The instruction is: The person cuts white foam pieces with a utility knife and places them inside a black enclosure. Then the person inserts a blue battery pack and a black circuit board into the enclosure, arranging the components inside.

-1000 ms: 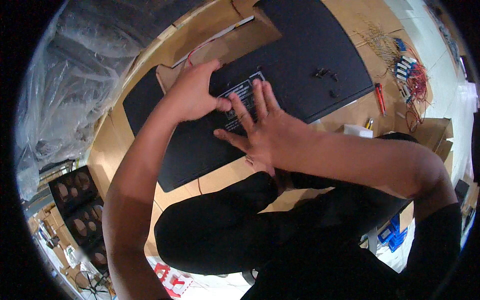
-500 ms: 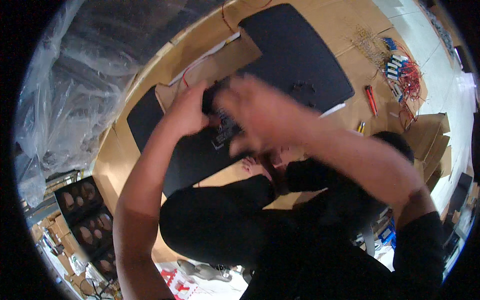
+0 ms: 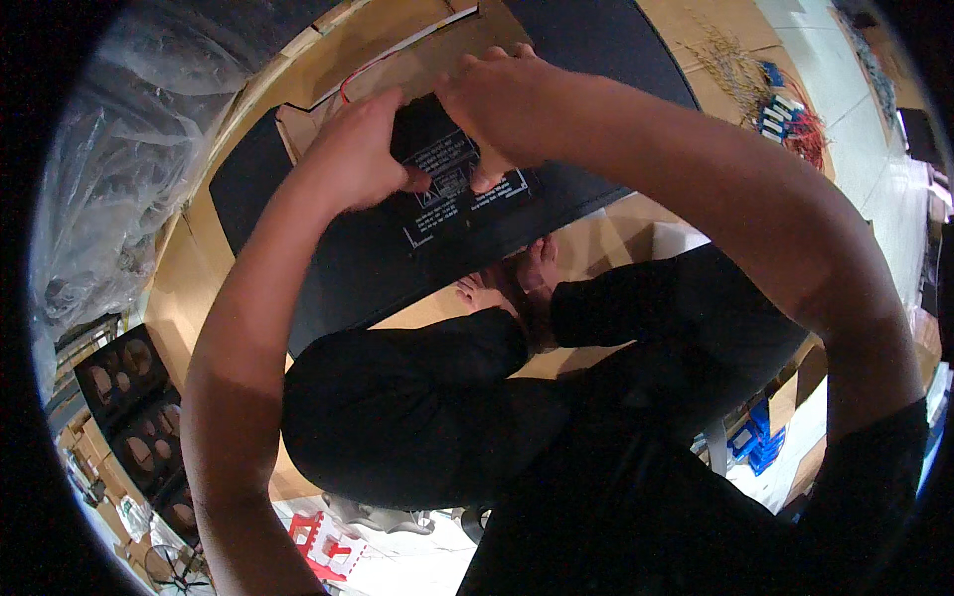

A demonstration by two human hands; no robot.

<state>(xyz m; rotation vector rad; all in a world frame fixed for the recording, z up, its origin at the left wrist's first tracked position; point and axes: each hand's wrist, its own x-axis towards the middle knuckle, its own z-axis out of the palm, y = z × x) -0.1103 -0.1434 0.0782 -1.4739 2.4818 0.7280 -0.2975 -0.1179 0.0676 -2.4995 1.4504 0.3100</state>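
A large black panel (image 3: 348, 268) lies in front of my crossed legs, with a block of white printing on its face. My left hand (image 3: 363, 149) grips the printed part from the left, its thumb resting on the print. From the right, my right hand (image 3: 507, 109) grips the same part, thumb down on the print and fingers bent over its far side. Just beyond my hands is a brown, wood-coloured recess (image 3: 437, 65) with a thin red wire (image 3: 363, 74) along it. My fingertips on the far side are partly hidden.
Clear plastic sheeting (image 3: 109, 189) hangs at the left. Black boards with round holes (image 3: 139, 427) stand at the lower left. Red wires with small connectors (image 3: 795, 129) lie on cardboard at the right. Blue objects (image 3: 760, 437) and a red-and-white item (image 3: 328, 546) sit near my legs.
My right hand, blurred before, has come to rest on the printed part. Both hands and the panel now appear higher in view, and the printing shows more fully between my thumbs.
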